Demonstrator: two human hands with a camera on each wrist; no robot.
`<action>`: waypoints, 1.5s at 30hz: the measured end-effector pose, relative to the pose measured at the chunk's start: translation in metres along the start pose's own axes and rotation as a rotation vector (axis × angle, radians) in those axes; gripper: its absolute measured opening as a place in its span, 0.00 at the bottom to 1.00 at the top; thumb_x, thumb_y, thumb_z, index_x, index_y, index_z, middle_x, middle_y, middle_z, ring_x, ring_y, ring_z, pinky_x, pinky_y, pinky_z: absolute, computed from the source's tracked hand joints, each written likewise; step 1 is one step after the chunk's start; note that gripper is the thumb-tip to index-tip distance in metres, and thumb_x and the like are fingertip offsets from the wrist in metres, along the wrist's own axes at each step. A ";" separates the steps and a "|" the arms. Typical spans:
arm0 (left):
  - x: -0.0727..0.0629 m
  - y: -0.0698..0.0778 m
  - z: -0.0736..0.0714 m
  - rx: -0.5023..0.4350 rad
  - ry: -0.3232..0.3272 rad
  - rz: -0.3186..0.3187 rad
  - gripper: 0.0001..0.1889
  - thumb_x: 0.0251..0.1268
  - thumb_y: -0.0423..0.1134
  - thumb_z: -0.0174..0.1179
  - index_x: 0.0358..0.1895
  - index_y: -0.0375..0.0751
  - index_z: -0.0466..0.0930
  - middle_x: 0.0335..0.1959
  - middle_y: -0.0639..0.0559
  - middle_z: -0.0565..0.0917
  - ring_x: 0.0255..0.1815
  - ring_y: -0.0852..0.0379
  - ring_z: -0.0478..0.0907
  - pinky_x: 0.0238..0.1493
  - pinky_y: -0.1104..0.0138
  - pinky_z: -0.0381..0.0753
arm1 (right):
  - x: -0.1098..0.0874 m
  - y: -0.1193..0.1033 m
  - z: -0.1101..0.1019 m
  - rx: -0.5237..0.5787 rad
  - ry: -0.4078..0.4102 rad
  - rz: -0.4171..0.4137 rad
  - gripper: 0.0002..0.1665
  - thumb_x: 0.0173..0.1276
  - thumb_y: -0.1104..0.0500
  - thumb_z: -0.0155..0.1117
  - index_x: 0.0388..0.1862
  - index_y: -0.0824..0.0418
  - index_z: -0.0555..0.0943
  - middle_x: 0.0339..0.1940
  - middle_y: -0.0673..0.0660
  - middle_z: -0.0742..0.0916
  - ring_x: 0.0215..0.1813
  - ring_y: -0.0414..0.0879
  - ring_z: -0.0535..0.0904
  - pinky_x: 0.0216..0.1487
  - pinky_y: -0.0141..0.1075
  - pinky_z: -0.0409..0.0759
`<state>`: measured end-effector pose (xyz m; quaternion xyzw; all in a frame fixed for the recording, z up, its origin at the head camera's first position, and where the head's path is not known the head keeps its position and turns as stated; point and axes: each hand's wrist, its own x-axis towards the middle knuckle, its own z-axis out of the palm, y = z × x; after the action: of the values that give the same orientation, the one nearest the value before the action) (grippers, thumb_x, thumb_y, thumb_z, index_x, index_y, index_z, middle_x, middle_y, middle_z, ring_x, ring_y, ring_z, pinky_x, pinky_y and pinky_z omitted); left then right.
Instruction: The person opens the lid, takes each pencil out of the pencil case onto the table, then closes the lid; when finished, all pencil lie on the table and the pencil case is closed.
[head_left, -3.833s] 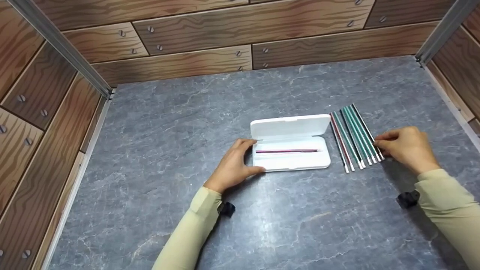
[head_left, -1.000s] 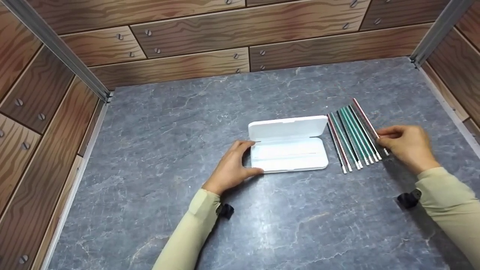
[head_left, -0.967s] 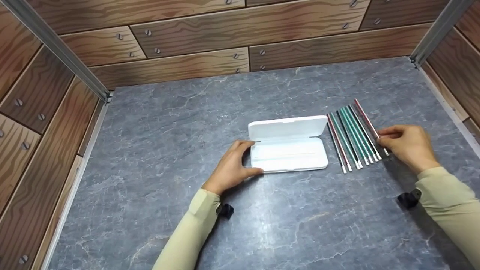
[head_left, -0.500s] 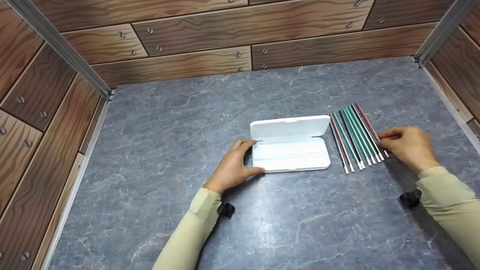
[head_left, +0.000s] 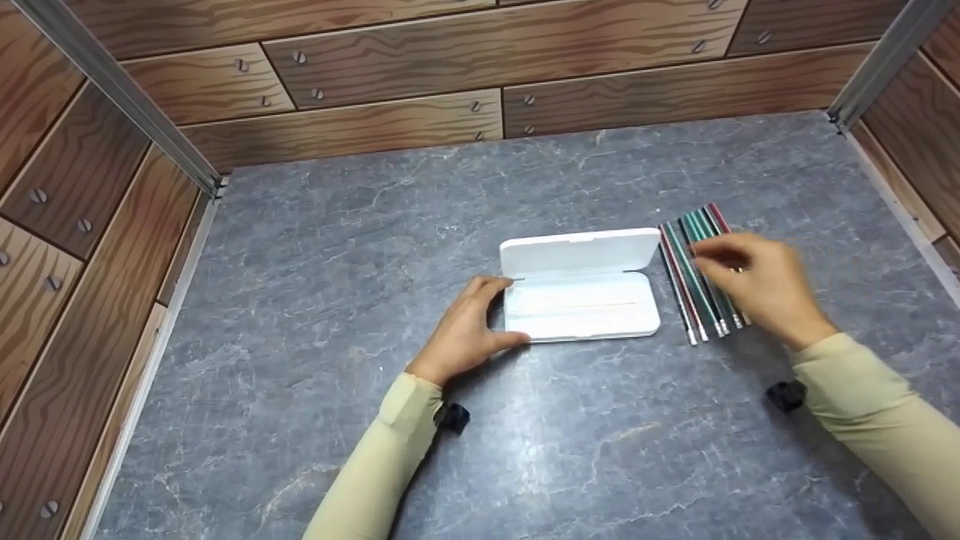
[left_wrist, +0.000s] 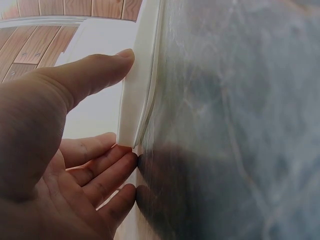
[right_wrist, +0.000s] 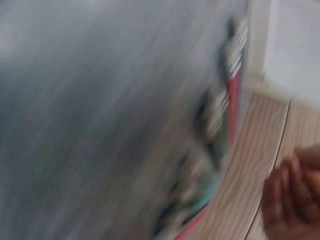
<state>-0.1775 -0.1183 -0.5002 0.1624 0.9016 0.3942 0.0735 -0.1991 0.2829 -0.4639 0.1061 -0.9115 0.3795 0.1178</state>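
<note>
A white pencil case (head_left: 581, 322) lies on the table with its lid (head_left: 577, 253) raised. My left hand (head_left: 466, 334) holds its left end, thumb at the near edge and fingers at the hinge side; the left wrist view shows the thumb against the case wall (left_wrist: 142, 85). Right of the case, several pencils (head_left: 681, 289) in green, red and black lie side by side, white tips toward me. Over the right part of this row is my right hand (head_left: 765, 281), fingers loosely bent with nothing visible between them. It hides part of the red pencil (head_left: 718, 216) at the row's right end.
The grey marbled table (head_left: 360, 247) is bordered by wood-patterned panels (head_left: 390, 71) at the back and sides. Metal posts (head_left: 142, 112) stand at the back corners. The right wrist view is blurred by motion.
The pinkish-red pencil once inside the case now lies at the row's right end, where my right hand set it down and let go. That hand has moved left over the row; the left stays.
</note>
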 end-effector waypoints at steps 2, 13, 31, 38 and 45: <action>0.000 0.000 0.000 0.007 0.001 -0.003 0.47 0.62 0.48 0.85 0.82 0.38 0.73 0.78 0.42 0.77 0.81 0.43 0.75 0.87 0.51 0.73 | 0.002 -0.015 0.014 0.039 -0.059 -0.082 0.13 0.70 0.69 0.80 0.52 0.65 0.94 0.49 0.66 0.96 0.45 0.18 0.80 0.51 0.10 0.75; 0.001 0.000 0.005 0.001 -0.014 -0.008 0.47 0.63 0.48 0.85 0.82 0.39 0.73 0.78 0.42 0.77 0.81 0.43 0.75 0.88 0.51 0.72 | 0.011 -0.046 0.061 -0.060 -0.500 -0.176 0.12 0.75 0.66 0.75 0.55 0.64 0.93 0.51 0.59 0.97 0.55 0.57 0.93 0.63 0.56 0.90; 0.000 0.000 0.002 -0.003 -0.009 -0.006 0.47 0.63 0.47 0.85 0.82 0.39 0.73 0.78 0.43 0.77 0.81 0.43 0.75 0.88 0.51 0.71 | 0.024 -0.051 0.061 -0.060 -0.622 -0.173 0.11 0.75 0.69 0.72 0.52 0.63 0.93 0.51 0.58 0.96 0.56 0.55 0.91 0.64 0.56 0.89; 0.000 0.001 0.000 -0.002 -0.010 -0.003 0.47 0.63 0.47 0.85 0.82 0.39 0.73 0.78 0.43 0.77 0.81 0.42 0.75 0.88 0.51 0.71 | 0.025 -0.050 0.061 -0.063 -0.619 -0.208 0.10 0.74 0.69 0.72 0.50 0.60 0.94 0.48 0.57 0.95 0.54 0.53 0.89 0.61 0.54 0.87; 0.000 0.001 0.000 -0.007 -0.007 -0.006 0.47 0.62 0.46 0.85 0.82 0.39 0.74 0.78 0.43 0.77 0.81 0.42 0.75 0.88 0.51 0.71 | 0.021 -0.048 0.061 -0.035 -0.537 -0.257 0.11 0.73 0.68 0.75 0.50 0.58 0.94 0.47 0.53 0.94 0.51 0.50 0.89 0.57 0.46 0.89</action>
<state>-0.1774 -0.1183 -0.4995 0.1609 0.9003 0.3967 0.0784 -0.2133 0.2042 -0.4676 0.3152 -0.8955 0.3041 -0.0788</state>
